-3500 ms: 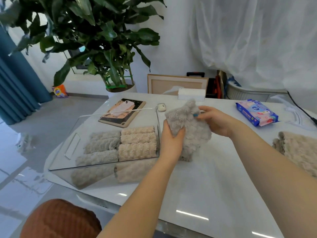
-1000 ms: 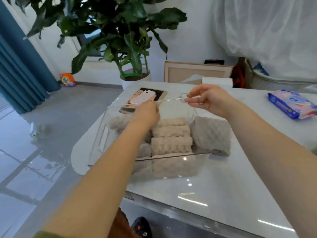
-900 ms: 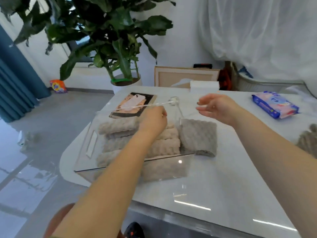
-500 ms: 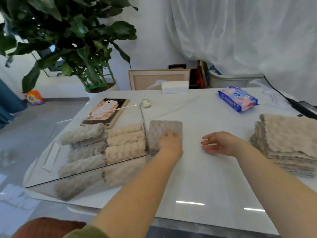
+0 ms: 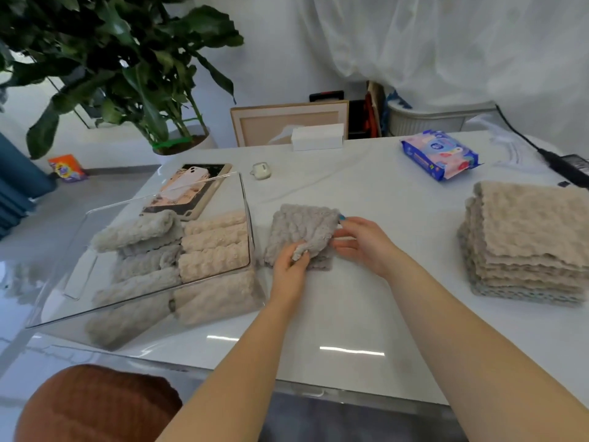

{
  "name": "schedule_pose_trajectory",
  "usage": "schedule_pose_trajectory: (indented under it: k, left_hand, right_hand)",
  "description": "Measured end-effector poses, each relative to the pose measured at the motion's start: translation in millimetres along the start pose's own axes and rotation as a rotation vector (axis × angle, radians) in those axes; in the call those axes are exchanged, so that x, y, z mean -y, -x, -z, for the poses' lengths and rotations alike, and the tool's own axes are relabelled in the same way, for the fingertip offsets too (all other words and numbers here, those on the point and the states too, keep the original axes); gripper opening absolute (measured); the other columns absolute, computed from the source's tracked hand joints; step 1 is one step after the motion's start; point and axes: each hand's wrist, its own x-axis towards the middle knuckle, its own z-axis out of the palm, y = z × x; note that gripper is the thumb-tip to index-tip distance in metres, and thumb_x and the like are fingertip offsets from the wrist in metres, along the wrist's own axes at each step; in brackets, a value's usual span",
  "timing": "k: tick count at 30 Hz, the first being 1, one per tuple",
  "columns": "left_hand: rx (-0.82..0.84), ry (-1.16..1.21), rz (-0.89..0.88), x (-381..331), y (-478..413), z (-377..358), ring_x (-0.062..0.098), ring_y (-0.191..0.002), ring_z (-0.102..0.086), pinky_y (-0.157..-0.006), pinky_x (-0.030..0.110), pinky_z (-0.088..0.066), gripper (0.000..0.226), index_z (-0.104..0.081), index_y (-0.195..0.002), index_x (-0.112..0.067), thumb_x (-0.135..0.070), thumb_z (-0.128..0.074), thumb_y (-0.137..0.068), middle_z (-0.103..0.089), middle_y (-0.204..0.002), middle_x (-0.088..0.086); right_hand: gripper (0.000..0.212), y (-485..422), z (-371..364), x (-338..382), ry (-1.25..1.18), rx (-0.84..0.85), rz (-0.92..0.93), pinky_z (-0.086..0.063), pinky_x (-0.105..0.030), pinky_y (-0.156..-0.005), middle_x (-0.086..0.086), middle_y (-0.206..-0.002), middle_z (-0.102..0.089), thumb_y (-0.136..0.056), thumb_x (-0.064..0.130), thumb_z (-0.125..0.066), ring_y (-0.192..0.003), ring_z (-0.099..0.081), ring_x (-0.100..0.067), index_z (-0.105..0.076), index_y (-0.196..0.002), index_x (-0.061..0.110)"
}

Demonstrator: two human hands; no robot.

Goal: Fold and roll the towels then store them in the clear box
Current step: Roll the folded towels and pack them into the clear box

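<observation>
Now rolling a towel beside the clear plastic box point(image 5: 245, 199).
Left hand point(image 5: 288, 266) pinches the folded fluffy grey towel point(image 5: 301, 229)'s near corner; right hand point(image 5: 363, 242) touches its edge with loose fingers. Next comes rolling it tight.

I see a white table point(image 5: 350, 314) with a clear box point(image 5: 63, 266) on its left part and, just beside the box, one folded grey towel point(image 5: 302, 228). Near the right edge rests a stack of towels point(image 5: 526, 237), well apart from it. Along the far side lie a tablet point(image 5: 216, 173), an earbud case point(image 5: 261, 172), a white carton point(image 5: 317, 137), a wipes pack point(image 5: 439, 154) and a black adapter point(image 5: 573, 165).
</observation>
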Motion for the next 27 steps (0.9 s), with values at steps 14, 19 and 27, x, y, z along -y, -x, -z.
schedule_pose_trajectory:
  k: [14,19,27]
  left_hand:
    - [-0.119,-0.334,-0.076,-119,-14,19,0.020,-0.133,-0.032,-0.110,0.040,-0.033,0.086,-0.018,-0.146,-0.015,-0.028,-0.072,-0.081,-0.025,-0.148,0.005]
    - [0.362,0.055,0.149,-159,1,47,0.017,-0.109,-0.062,-0.096,0.037,-0.049,0.064,-0.049,-0.132,-0.012,-0.027,-0.076,-0.075,-0.065,-0.121,0.001]
    - [-0.095,0.492,0.039,-154,4,97,0.017,-0.084,-0.071,-0.073,0.032,-0.059,0.016,-0.063,-0.102,-0.012,-0.005,-0.062,-0.088,-0.073,-0.093,0.004]
  right_hand:
    - [0.035,33,-14,54,-0.187,0.185,0.298,-0.056,-0.031,-0.082,-0.003,-0.102,-0.072,-0.087,-0.007,-0.049,-0.097,-0.068,-0.019,-0.060,-0.114,0.011]
    - [0.031,76,-11,103,-0.014,0.390,0.277,-0.058,-0.028,-0.069,-0.002,-0.089,-0.074,-0.075,-0.003,-0.059,-0.081,-0.071,-0.016,-0.068,-0.099,0.014]
    - [0.078,72,-81,101,-0.392,0.425,0.052,-0.038,-0.042,-0.107,-0.014,-0.133,-0.056,-0.083,0.064,-0.046,-0.123,-0.053,-0.029,-0.048,-0.135,0.006]
